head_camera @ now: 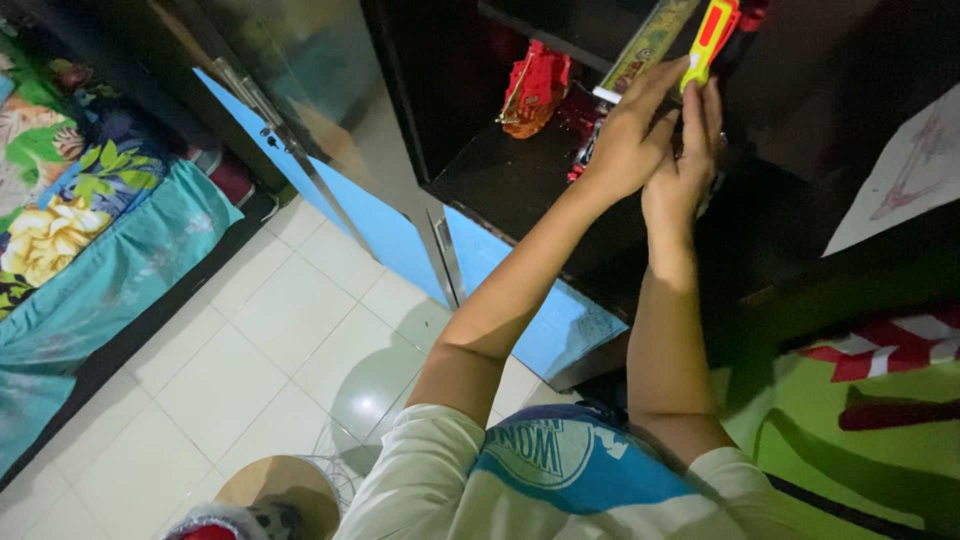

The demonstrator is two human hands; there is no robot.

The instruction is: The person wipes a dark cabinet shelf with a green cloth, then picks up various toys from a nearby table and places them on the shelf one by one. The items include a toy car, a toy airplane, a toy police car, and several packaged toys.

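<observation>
Head view: two hands (628, 140) (688, 165), one yellow tool (706, 40).

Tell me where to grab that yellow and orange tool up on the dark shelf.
Probably the yellow handle end of the yellow and orange tool, from below. It stands nearly upright with that end pointing down toward the right hand, whose fingers already touch it. Its top is cut off by the frame.

White square floor tiles (260, 330) fill the lower left, glossy and dimly lit. Along the left edge runs a bed with a teal floral bedspread (90, 250) on a dark frame. Above it stands a tall dark cabinet with reflective doors (300, 90) and pale blue lower panels (380, 220). At right, a black open shelf unit (510, 180) sits in shadow.
</observation>
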